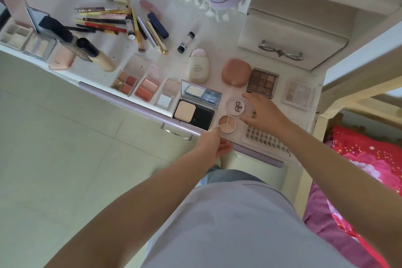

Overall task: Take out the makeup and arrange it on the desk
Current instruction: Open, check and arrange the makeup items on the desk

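Makeup covers the white counter [217,50], and both hands work at its near edge. The left hand [212,141] pinches the rim of a small round concealer pot [227,123], open to show three wedges of colour, right at the counter's front lip. The right hand [260,111] rests over the pot's clear lid [236,105], fingers curled loosely around its right side; the lid lies flat just behind the pot, printed letters facing up.

Just left of the pot sits an open powder compact [194,113] with its mirror [201,93] tilted up. Further left along the front edge stand three small open palettes: a clear one with a white pan [166,98], a peach blush one [146,90] and a four-colour one [125,84]. Behind the lid lie a pink rounded case [236,72], a brown eyeshadow palette [262,81] and a pale palette [298,93]. A cream bottle [198,66] lies beside the pink case. A tray of false lashes [266,139] sits at the front edge under the right forearm.

Farther back, brushes and pencils [108,22] lie in a loose heap, with a foundation bottle [97,55] and more palettes at the far left. An eyelash curler [280,51] rests on a white box [293,35] to the right.
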Available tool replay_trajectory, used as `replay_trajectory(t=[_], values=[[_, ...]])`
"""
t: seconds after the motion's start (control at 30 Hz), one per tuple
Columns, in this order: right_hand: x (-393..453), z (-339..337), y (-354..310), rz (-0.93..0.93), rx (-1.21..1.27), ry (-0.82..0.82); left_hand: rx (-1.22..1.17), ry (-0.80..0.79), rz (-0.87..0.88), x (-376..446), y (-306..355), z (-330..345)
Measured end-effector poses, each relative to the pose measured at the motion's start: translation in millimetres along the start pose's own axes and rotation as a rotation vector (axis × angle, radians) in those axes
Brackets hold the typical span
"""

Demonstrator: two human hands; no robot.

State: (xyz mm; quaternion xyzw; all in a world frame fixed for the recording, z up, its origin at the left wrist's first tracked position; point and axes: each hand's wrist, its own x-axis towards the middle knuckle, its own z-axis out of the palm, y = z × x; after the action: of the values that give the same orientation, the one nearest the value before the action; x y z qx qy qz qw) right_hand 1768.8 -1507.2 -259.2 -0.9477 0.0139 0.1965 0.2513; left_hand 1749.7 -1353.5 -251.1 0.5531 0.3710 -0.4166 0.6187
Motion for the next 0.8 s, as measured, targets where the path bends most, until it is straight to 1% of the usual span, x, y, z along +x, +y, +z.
replay_trajectory(t=[0.07,0.1,0.17,0.23,0.27,0.33,0.43,0.57,0.63,0.73,0.8], values=[[-19.0,-2.2,7.5,0.008,-0.044,0.014,0.185,0.0,0.056,-4.0,-3.9,-5.1],[-29.6,-2.2,13.0,0.027,-0.103,0.001,0.303,0.005,0.114,-5.3,-5.1,-7.5],[-47.9,-1.1,25.5,0.101,-0.254,-0.068,0.549,0.015,0.316,-6.7,-5.6,-11.0],[-59.0,1.1,35.6,0.167,-0.353,-0.148,0.753,-0.017,0.53,-9.8,-4.0,-11.4],[-62.3,2.6,39.1,0.183,-0.367,-0.169,0.837,-0.042,0.599,-10.7,-2.6,-10.3],[-65.6,4.6,42.7,0.199,-0.353,-0.179,0.96,-0.072,0.682,-12.0,1.5,-6.3],[-66.9,4.7,43.1,0.209,-0.357,-0.175,1.084,-0.105,0.77,-14.6,10.1,0.8],[-68.0,7.0,39.9,0.211,-0.369,-0.14,1.261,-0.181,0.831,-17.6,25.7,5.4],[-72.6,7.8,33.7,0.228,-0.331,-0.121,1.37,-0.216,0.849,-17.8,34.3,6.0],[-86.0,0.8,16.4,0.273,-0.113,-0.087,1.473,-0.306,0.853,-17.5,48.3,2.3],[-98.1,-12.8,0.6,0.28,0.096,-0.063,1.453,-0.442,0.785,-19.0,58.2,0.1]])
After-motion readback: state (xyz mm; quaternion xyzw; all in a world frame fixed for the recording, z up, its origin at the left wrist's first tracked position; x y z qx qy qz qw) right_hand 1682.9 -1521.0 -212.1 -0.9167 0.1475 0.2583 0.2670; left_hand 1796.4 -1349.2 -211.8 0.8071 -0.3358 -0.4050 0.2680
